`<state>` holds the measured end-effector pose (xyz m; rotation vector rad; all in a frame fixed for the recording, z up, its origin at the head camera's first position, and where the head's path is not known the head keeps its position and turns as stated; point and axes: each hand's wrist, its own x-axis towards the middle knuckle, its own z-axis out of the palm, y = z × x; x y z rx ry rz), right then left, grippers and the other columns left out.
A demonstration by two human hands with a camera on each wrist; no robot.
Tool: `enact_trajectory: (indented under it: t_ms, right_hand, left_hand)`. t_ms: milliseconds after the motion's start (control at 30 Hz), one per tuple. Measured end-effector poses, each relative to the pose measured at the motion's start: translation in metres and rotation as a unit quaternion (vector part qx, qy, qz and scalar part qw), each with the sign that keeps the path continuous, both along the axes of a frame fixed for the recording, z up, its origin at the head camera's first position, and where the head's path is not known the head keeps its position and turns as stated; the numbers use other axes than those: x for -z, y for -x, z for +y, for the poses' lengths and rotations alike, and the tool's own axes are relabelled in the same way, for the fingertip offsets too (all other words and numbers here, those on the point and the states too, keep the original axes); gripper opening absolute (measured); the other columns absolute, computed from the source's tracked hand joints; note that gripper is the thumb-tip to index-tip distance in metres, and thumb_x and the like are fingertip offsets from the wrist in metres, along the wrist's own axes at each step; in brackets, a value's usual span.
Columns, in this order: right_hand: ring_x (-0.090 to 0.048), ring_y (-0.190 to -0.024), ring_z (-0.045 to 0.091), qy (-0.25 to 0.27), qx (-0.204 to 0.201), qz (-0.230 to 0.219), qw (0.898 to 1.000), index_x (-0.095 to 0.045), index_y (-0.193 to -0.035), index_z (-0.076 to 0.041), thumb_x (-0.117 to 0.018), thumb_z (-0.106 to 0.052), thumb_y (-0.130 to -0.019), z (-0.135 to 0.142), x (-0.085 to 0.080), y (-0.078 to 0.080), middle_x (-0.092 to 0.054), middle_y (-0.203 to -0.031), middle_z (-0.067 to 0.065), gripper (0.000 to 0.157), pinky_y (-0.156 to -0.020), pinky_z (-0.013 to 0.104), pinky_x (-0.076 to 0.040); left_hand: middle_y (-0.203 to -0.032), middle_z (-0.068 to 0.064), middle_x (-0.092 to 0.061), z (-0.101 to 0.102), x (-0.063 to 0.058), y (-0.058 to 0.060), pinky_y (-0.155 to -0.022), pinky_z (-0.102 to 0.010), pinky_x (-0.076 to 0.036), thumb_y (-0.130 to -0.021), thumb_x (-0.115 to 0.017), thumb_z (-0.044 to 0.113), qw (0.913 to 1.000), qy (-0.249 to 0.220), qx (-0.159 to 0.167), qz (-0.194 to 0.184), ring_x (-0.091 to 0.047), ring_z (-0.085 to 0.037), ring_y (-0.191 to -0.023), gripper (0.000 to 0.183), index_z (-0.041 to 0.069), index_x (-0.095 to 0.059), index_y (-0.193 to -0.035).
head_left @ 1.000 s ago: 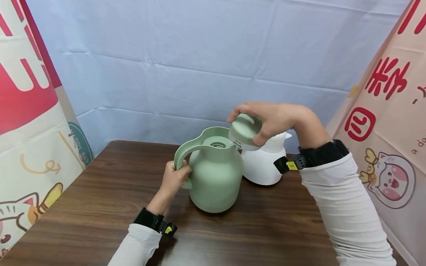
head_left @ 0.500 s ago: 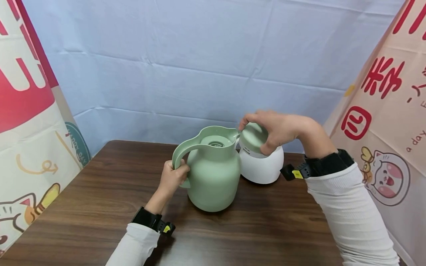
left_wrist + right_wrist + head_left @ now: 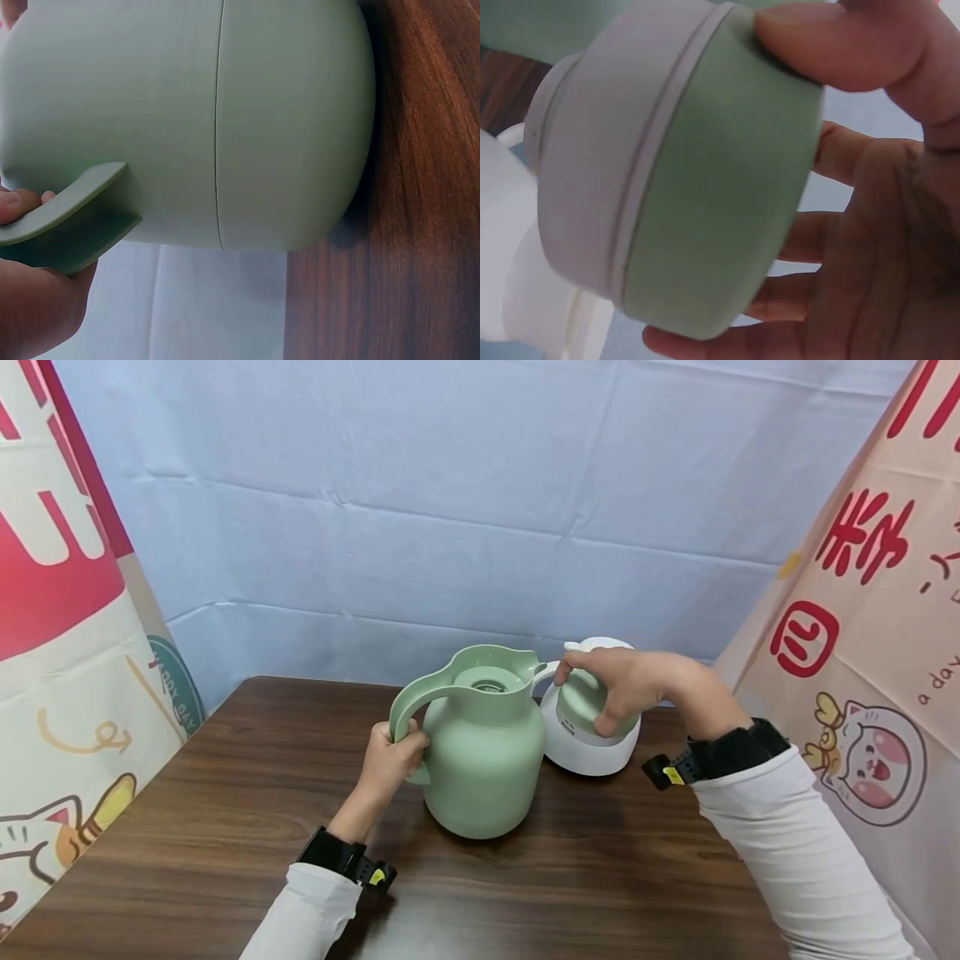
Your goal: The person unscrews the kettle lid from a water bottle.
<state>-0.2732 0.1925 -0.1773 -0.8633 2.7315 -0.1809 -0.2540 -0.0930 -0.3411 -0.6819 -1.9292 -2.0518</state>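
Note:
A sage-green thermos jug stands upright on the table, its round mouth uncovered. My left hand grips its handle; in the left wrist view the fingers and thumb wrap the handle near its lower end. A jug lid, green on top with a white lower part, tilts in my right hand. Thumb and fingertips pinch its green rim in the right wrist view. Behind the lid a white jug stands right of the green one, its upper part mostly hidden.
The brown wooden table reaches back to a pale blue cloth. Printed curtains hang at both sides, the left curtain and the right curtain. Between the two jugs the white handle curves close to the green spout.
My right hand has carried the lid right and down, from beside the green jug's spout to in front of the white jug. The left hand and green jug hold still.

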Motion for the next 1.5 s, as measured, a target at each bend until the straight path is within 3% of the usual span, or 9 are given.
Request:
enact_trajectory:
  t_ms: [400, 667, 767, 933, 1200, 1333, 1500]
  right_hand:
    - [-0.042, -0.09, 0.028, 0.003, 0.037, -0.013, 0.999, -0.045, -0.11, -0.021, -0.07, -0.006, -0.056, 0.012, 0.031, 0.006, -0.045, -0.107, 0.015, 0.061, -0.068, 0.036, -0.042]
    - [-0.044, -0.088, 0.028, 0.002, 0.026, -0.031, 0.999, -0.047, -0.109, -0.016, -0.072, -0.007, -0.055, 0.013, 0.05, 0.009, -0.048, -0.102, 0.012, 0.06, -0.066, 0.037, -0.045]
    - [-0.046, -0.085, 0.027, -0.008, 0.026, -0.032, 0.999, -0.048, -0.108, -0.017, -0.073, -0.009, -0.055, 0.014, 0.056, 0.01, -0.049, -0.098, 0.011, 0.059, -0.063, 0.037, -0.046]
    - [-0.046, -0.085, 0.027, -0.025, 0.037, -0.043, 0.998, -0.047, -0.108, -0.018, -0.074, -0.011, -0.056, 0.015, 0.063, 0.012, -0.048, -0.098, 0.011, 0.059, -0.061, 0.036, -0.047]
    - [-0.044, -0.083, 0.025, -0.02, 0.027, -0.057, 0.998, -0.045, -0.104, -0.015, -0.07, -0.009, -0.054, 0.022, 0.063, 0.01, -0.048, -0.093, 0.008, 0.057, -0.06, 0.034, -0.045]
    - [-0.041, -0.088, 0.026, 0.008, 0.034, -0.109, 0.993, -0.044, -0.102, -0.016, -0.066, -0.005, -0.052, 0.025, 0.062, 0.007, -0.044, -0.096, 0.01, 0.056, -0.063, 0.034, -0.044]
    - [-0.039, -0.097, 0.028, 0.014, 0.073, -0.197, 0.978, -0.052, -0.116, -0.022, -0.064, -0.003, -0.054, 0.024, 0.064, 0.004, -0.041, -0.108, 0.012, 0.066, -0.069, 0.036, -0.044]
  left_hand:
    - [-0.04, 0.011, -0.029, 0.0, -0.001, 0.0, -0.046, -0.026, -0.028, -0.082, -0.044, -0.008, 1.0, 0.008, -0.003, -0.001, -0.027, -0.015, -0.038, 0.04, 0.009, -0.029, -0.048]
    - [-0.04, 0.009, -0.029, -0.001, 0.001, 0.001, -0.045, -0.026, -0.029, -0.081, -0.044, -0.008, 0.9999, 0.007, -0.006, 0.004, -0.028, -0.015, -0.037, 0.039, 0.004, -0.028, -0.048]
    - [-0.04, 0.007, -0.029, -0.002, 0.007, 0.007, -0.045, -0.026, -0.029, -0.081, -0.045, -0.009, 1.0, -0.001, -0.002, 0.004, -0.027, -0.016, -0.037, 0.04, 0.005, -0.028, -0.048]
    - [-0.039, 0.002, -0.029, -0.003, 0.02, 0.017, -0.045, -0.027, -0.029, -0.082, -0.047, -0.006, 1.0, -0.007, 0.002, -0.001, -0.027, -0.017, -0.037, 0.041, 0.006, -0.028, -0.047]
    - [-0.039, 0.002, -0.029, 0.0, 0.019, 0.015, -0.045, -0.027, -0.03, -0.08, -0.047, -0.004, 1.0, -0.007, -0.001, 0.003, -0.028, -0.017, -0.037, 0.04, 0.007, -0.029, -0.047]
    - [-0.04, 0.003, -0.029, 0.0, 0.018, 0.016, -0.046, -0.027, -0.028, -0.082, -0.047, -0.006, 0.9999, -0.01, 0.002, -0.004, -0.027, -0.017, -0.037, 0.041, 0.008, -0.029, -0.047]
    - [-0.04, 0.009, -0.028, 0.0, 0.004, 0.004, -0.046, -0.027, -0.027, -0.081, -0.044, -0.008, 1.0, 0.002, 0.002, 0.001, -0.026, -0.015, -0.037, 0.042, 0.01, -0.029, -0.048]
